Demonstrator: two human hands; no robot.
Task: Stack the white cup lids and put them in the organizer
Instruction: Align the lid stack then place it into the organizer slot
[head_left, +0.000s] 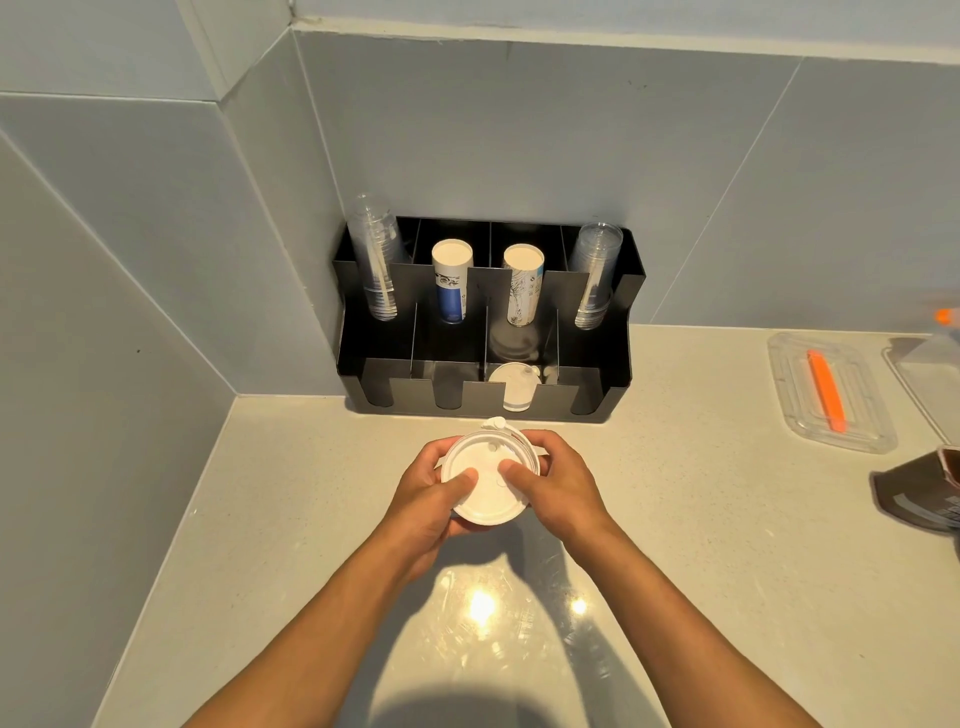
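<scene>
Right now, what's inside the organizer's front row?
One white lid sits in the organizer's third front slot from the left. The other slots look empty, though their floors are partly hidden by the front wall.

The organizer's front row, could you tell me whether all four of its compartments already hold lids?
No, only one front compartment of the organizer holds white lids; the rest look empty.

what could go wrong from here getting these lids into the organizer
1. The lids are pinched only at the edges by the left hand and right hand, so the stack could fan out or drop.
2. The organizer has narrow front slots; one already holds a lid, so the stack may catch on a divider.
</scene>
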